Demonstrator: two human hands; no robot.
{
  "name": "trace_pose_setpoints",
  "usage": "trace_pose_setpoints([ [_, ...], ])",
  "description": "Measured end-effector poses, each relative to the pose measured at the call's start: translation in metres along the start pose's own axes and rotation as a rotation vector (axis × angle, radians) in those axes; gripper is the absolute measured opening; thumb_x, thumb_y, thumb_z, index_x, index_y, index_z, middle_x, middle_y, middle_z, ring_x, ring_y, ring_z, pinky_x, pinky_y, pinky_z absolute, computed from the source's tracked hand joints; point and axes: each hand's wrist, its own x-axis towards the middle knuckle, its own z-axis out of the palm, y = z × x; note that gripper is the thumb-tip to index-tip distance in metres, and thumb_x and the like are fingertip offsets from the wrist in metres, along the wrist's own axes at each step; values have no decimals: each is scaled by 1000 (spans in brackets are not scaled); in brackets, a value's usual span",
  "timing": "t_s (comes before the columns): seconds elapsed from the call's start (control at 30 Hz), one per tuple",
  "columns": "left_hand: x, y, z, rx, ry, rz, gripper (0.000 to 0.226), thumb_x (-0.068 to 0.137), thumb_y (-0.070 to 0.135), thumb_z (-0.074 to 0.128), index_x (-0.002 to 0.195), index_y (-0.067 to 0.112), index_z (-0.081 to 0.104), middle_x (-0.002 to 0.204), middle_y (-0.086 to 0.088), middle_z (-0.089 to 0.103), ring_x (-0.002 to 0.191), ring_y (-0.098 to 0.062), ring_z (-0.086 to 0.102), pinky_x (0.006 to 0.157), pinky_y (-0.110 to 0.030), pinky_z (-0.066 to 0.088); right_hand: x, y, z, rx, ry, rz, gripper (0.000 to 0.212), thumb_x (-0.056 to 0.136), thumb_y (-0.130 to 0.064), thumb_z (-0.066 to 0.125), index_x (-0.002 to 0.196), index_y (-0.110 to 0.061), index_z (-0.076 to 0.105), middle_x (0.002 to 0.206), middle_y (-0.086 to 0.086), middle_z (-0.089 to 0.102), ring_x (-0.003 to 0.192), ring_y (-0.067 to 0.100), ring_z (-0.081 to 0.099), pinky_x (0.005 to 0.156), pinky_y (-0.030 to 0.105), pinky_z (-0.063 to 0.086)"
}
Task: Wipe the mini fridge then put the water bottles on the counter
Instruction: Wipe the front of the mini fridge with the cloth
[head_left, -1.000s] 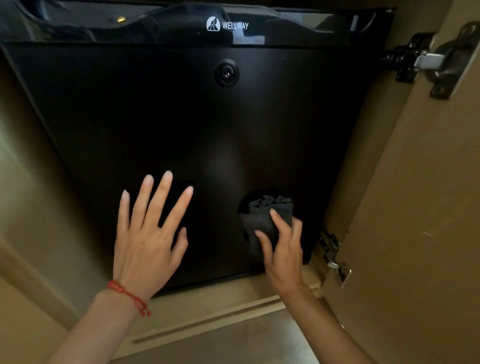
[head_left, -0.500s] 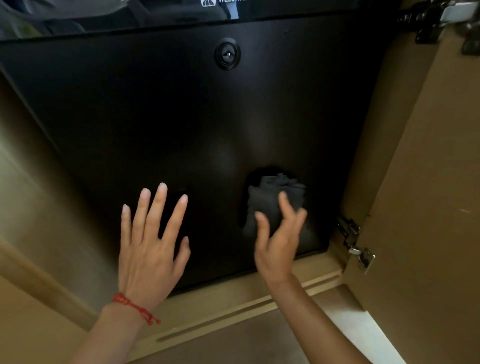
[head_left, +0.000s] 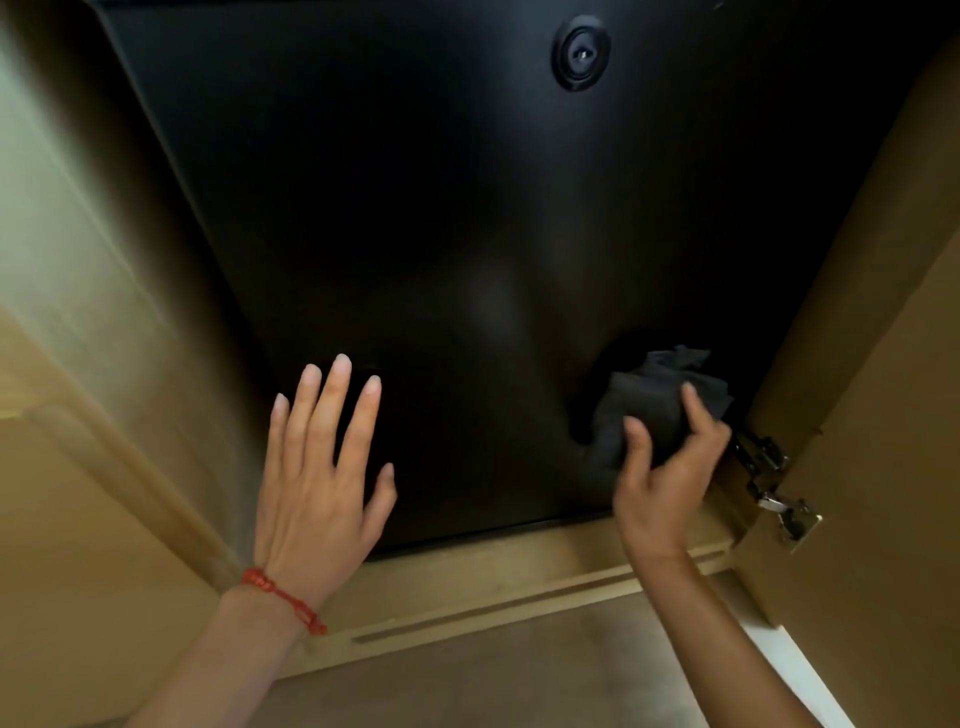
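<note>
The black mini fridge (head_left: 441, 208) fills the cabinet opening, its door shut, with a round lock (head_left: 580, 52) near the top. My right hand (head_left: 667, 478) holds a bunched dark grey cloth (head_left: 649, 405) against the door's lower right corner. My left hand (head_left: 322, 483), with a red string on the wrist, rests flat with fingers spread on the door's lower left. No water bottles are in view.
A wooden cabinet door (head_left: 883, 364) stands open at the right, with metal hinges (head_left: 774, 483) close to my right hand. The cabinet's wooden side wall (head_left: 104, 312) is at the left. A wooden base ledge (head_left: 493, 587) runs under the fridge, above the floor (head_left: 493, 675).
The view has dropped lower on the fridge door. My right hand has slid the cloth right towards the lower right corner by the hinge. My left hand stays flat on the door.
</note>
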Motion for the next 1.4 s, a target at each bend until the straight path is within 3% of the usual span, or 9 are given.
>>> trace_pose_setpoints([
  [0.13,-9,-5,5,-6,-7,-21,62,86,29,41,142,8,22,148,-18,15,143,-22,-4,117,-41,3,-16,-9,14,99,65,100,54,88,-26,52,129,3,34,116,33,43,112,8,37,101,5,25],
  [0.23,-15,-4,9,-19,-9,-37,62,86,29,41,141,7,23,149,-19,14,143,-24,-3,117,-40,3,-39,-31,35,120,21,84,55,90,-45,40,127,-6,31,124,24,47,118,27,34,110,22,20],
  [0.37,-20,-6,9,-18,-25,-37,64,86,29,42,142,7,22,149,-20,14,143,-25,-2,117,-40,3,-55,-54,57,89,-87,-89,45,86,-23,50,122,2,38,106,34,51,105,19,41,100,-2,16],
  [0.5,-24,-7,8,-27,-32,-43,64,86,29,42,142,7,22,149,-20,14,143,-27,0,116,-42,4,-48,-57,55,130,-162,-196,39,88,-26,50,122,-12,37,109,9,37,101,17,46,92,-2,30],
  [0.7,-24,-5,6,-50,-30,-54,65,86,30,41,143,7,20,150,-21,12,143,-28,0,116,-42,5,-34,-40,37,103,-126,-182,41,83,-21,55,120,-11,39,109,13,40,102,21,46,93,-2,27],
  [0.9,-24,-4,7,-41,-31,-50,64,86,31,40,143,7,20,150,-22,11,142,-34,5,116,-42,6,-27,3,10,72,97,194,51,87,-18,58,129,1,37,119,7,38,114,2,36,96,0,25],
  [1.07,-22,9,11,-35,-21,3,64,87,30,40,143,8,20,148,-23,14,142,-31,3,117,-44,5,-48,16,13,127,222,569,50,91,-11,53,133,2,30,135,16,38,124,20,38,96,10,32],
  [1.27,-19,16,17,-30,-59,-18,64,86,30,39,143,7,22,149,-22,13,143,-29,-1,117,-42,2,-54,7,26,177,264,656,48,92,-13,50,133,1,28,134,20,39,119,24,45,96,25,39],
  [1.4,-18,16,18,-13,-72,-13,63,85,30,38,142,7,25,148,-23,15,142,-28,-3,117,-42,1,-69,-9,40,196,281,739,47,92,-11,49,133,3,29,129,20,42,107,18,46,78,1,37],
])
